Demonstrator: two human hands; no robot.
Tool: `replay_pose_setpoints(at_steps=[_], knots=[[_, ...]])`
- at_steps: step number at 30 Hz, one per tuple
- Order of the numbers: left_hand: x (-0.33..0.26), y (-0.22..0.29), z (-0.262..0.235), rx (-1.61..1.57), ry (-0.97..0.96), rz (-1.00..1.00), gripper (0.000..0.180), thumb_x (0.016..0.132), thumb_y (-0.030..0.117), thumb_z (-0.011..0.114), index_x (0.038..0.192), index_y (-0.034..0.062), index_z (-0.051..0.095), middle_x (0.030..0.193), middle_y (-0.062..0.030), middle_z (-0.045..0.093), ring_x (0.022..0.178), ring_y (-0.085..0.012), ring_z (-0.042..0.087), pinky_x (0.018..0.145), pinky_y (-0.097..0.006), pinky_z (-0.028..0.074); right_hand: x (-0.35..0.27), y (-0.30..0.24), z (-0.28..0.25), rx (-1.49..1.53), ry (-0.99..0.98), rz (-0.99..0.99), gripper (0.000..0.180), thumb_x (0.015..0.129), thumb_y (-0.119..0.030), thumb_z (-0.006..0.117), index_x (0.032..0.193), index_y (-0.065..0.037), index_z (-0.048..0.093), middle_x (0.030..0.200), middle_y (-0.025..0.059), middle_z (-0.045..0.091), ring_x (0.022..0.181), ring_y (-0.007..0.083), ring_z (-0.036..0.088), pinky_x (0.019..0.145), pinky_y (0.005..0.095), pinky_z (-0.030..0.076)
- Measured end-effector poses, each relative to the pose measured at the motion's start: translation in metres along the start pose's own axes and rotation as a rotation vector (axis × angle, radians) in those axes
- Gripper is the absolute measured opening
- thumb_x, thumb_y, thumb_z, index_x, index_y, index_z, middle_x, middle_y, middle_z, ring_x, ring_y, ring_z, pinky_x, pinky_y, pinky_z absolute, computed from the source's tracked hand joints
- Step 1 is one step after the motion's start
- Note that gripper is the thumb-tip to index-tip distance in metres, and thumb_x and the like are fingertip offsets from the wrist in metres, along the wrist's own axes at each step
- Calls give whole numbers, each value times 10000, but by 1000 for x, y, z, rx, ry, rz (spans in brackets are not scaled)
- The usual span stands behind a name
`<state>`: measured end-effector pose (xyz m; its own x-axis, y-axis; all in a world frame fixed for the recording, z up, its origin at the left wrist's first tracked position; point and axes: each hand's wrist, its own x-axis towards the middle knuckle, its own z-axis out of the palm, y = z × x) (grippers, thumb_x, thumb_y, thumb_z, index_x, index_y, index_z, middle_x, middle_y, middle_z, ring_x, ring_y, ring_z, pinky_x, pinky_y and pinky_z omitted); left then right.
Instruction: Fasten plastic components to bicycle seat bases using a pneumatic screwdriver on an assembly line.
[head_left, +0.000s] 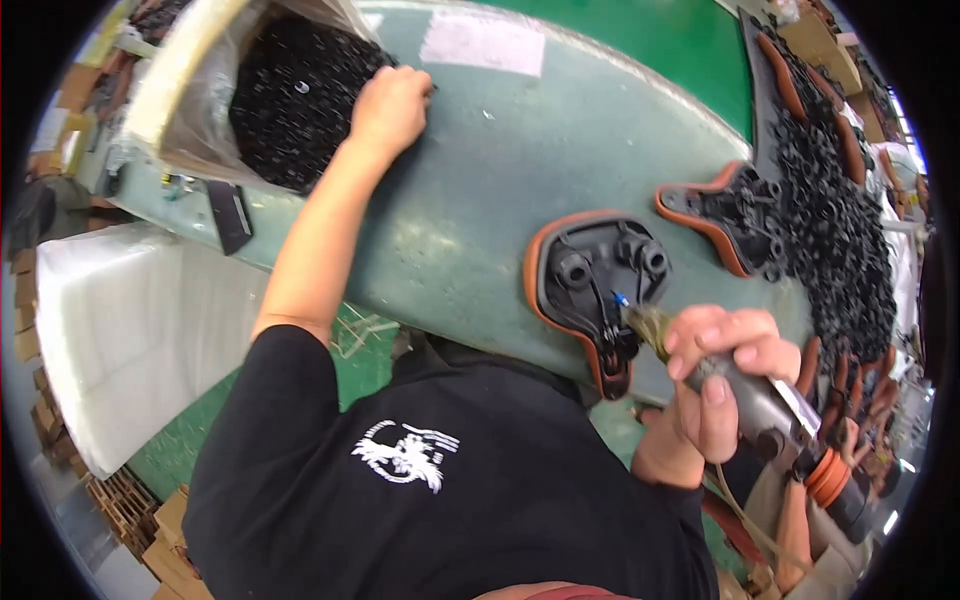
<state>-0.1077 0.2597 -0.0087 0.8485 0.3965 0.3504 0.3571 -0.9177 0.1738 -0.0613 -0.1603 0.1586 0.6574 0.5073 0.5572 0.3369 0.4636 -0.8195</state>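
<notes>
A bicycle saddle (590,262) lies upside down on the table in front of me, its black underside up and brown edging around it. In my right hand (725,370) is a grey power screwdriver (750,405) with wrapping round its front end. Its blue tip is over the saddle's narrow part; whether it touches cannot be told. My left hand (392,112) is closed, fingers curled, at the right edge of a plastic-lined box (185,95) of small black parts (300,100). Anything inside its fingers is hidden.
A second upturned saddle (725,215) lies to the right, beside a large heap of black parts (835,220). Pale paper (483,42) is stuck on the green table (450,210). White wrapped foam (130,330) stands at left. Another person's arm (795,535) shows at lower right.
</notes>
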Motion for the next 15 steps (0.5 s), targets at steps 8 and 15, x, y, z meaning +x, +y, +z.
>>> replay_pose_setpoints(at_steps=[8, 15], knots=[[-47, 142, -47, -1798, -362, -162, 98, 1004, 49, 710, 1057, 2, 641, 1032, -101, 746, 917, -178, 727, 828, -333, 598, -9, -22, -29, 76, 47, -152, 258, 915, -91, 645, 1104, -100, 470, 1023, 123, 581, 584, 163, 615, 619, 363, 551], [-111, 244, -73, -2362, -686, -107, 159, 992, -67, 677, 1138, -53, 739, 1055, -121, 708, 915, -192, 729, 824, -330, 610, -3, -32, -37, 262, -83, -186, 312, 932, -62, 710, 1134, -113, 478, 1077, 101, 610, 681, 173, 686, 683, 375, 617]])
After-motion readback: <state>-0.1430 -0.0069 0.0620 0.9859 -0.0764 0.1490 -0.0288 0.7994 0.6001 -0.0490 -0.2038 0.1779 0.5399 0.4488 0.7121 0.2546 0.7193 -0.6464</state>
